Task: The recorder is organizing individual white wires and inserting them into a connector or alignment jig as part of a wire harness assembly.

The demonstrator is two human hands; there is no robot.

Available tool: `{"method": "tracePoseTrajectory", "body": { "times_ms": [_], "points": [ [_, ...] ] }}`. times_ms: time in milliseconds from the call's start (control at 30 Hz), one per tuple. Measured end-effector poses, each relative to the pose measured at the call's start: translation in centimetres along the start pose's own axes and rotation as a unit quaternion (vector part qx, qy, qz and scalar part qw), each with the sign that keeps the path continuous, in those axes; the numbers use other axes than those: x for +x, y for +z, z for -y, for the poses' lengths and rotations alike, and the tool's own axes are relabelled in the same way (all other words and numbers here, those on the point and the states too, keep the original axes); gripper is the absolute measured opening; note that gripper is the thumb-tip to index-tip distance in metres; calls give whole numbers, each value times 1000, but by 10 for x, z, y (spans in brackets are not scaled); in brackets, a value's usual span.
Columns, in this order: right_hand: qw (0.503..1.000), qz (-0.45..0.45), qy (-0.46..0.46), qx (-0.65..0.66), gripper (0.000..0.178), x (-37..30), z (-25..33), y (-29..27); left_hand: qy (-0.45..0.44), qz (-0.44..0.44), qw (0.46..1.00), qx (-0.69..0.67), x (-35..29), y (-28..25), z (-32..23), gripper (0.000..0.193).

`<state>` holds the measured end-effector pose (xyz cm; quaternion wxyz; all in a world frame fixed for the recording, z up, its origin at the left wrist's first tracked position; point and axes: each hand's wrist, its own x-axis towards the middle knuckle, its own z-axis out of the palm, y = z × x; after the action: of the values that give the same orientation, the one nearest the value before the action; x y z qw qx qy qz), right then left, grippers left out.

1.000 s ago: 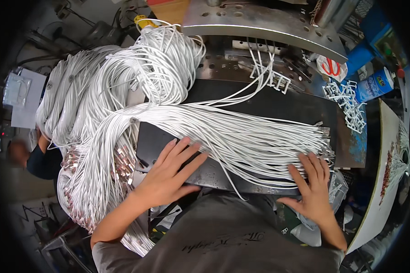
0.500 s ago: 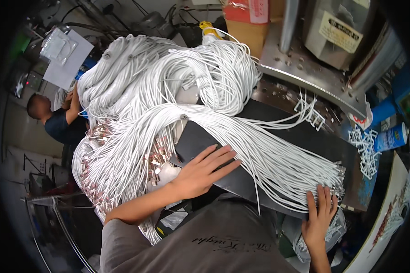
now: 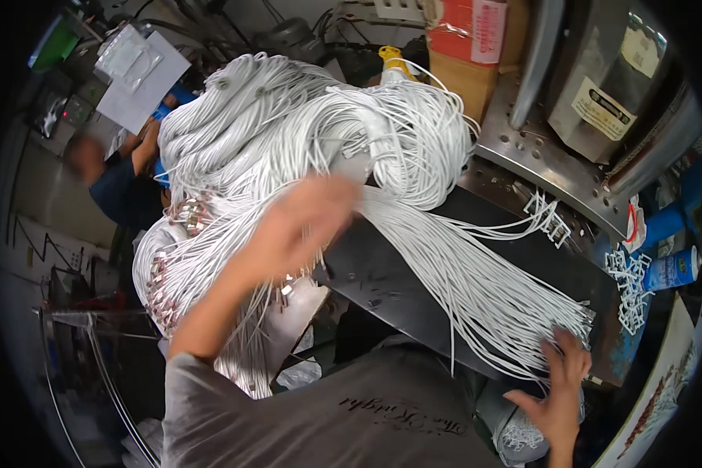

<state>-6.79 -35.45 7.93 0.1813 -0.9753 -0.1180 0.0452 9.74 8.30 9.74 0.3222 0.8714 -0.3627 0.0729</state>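
A wide fan of white cables lies across a black board, its ends gathered at the right. My left hand, smeared by motion, is over the narrow part of this bundle; whether its fingers close on any cables cannot be made out. By the cable ends at the board's right edge is my right hand, thumb spread away and fingertips touching or just over the cables. Behind and left, a big heap of coiled white cables is piled up, with metal-ended connectors along its lower left.
A metal press stands at the far right, with white plastic frame pieces and a blue can near it. A cardboard box is at the back. Another person works at the far left. A clear bag hangs below the board.
My left hand has gone up and left from the board's near edge to the cable bundle. My right hand has drawn slightly back, thumb now out. The view has shifted a little.
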Motion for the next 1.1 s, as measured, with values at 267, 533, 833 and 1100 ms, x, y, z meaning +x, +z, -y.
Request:
{"method": "tracePoseTrajectory", "body": {
  "times_ms": [267,533,833,1100],
  "points": [
    [967,-69,-245,28,42,107,30,-9,117,90,968,204,107,-1,115,45],
    [911,-152,-374,89,36,211,96,27,187,197,913,303,138,6,128,62],
    [896,-259,-343,111,63,253,99,64,116,295,895,313,149,-44,72,64],
    [889,-243,-359,148,61,267,106,61,-63,344,865,359,147,-52,6,62]
  ]
}}
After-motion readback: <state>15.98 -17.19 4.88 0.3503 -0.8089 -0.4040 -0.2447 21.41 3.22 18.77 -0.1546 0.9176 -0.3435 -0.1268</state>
